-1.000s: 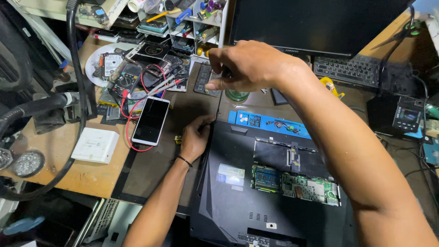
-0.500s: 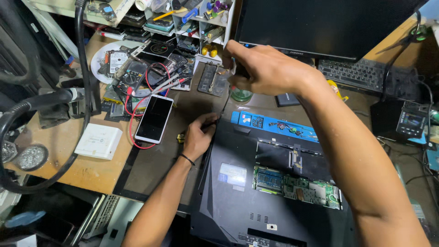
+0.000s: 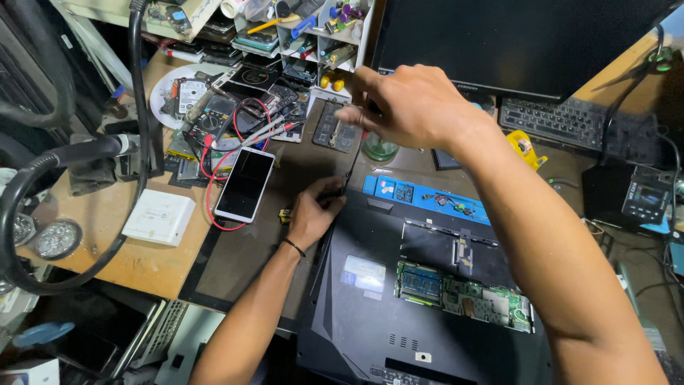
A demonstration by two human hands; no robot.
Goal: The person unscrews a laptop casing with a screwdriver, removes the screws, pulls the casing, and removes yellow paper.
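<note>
A black laptop (image 3: 356, 321) lies bottom up on the bench, its hatch open on green circuit boards (image 3: 463, 296). My right hand (image 3: 417, 107) is raised above the laptop's far left corner, closed on the top of a thin screwdriver (image 3: 350, 167). Its dark shaft runs down to that corner. My left hand (image 3: 313, 214) rests on the corner with fingers curled around the lower end of the shaft. The screwdriver's tip is hidden by those fingers.
A white phone (image 3: 246, 184) with red leads lies left of the hand, and a white box (image 3: 158, 216) nearer the bench edge. A blue parts tray (image 3: 427, 196) sits behind the laptop. A monitor (image 3: 513, 43), keyboard (image 3: 563, 125), multimeter (image 3: 214, 117) and tool rack (image 3: 313, 36) crowd the back.
My right hand has shifted a little to the right above the laptop's corner. My left hand has stayed on the corner.
</note>
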